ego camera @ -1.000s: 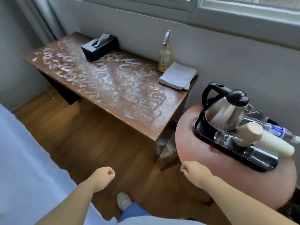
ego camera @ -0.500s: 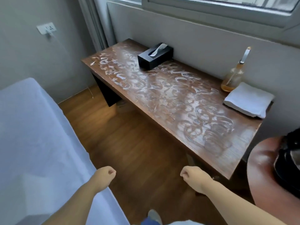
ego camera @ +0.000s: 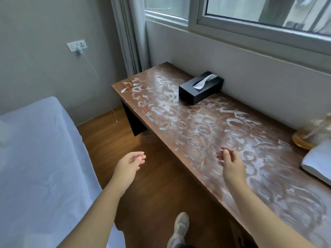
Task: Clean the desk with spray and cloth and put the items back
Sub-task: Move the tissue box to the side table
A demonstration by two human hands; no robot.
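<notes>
A long wooden desk (ego camera: 206,140) under the window is covered in white smeared swirls. A black tissue box (ego camera: 200,87) stands on it near the wall. At the right edge a spray bottle (ego camera: 311,135) with amber liquid stands blurred, and a folded white cloth (ego camera: 318,163) lies beside it. My left hand (ego camera: 129,163) hovers over the floor in front of the desk, fingers loosely extended, holding nothing. My right hand (ego camera: 231,161) hangs above the desk's front part, fingers relaxed and apart, empty.
A bed with a white sheet (ego camera: 41,167) fills the left side. A wall socket (ego camera: 77,46) holds a charger with a hanging cable. A curtain (ego camera: 130,36) hangs in the corner. My shoe (ego camera: 180,228) is on the wooden floor between bed and desk.
The view swung left and closer to the desk; the round table with the kettle left the frame. Both hands rose forward and uncurled from fists into relaxed open fingers.
</notes>
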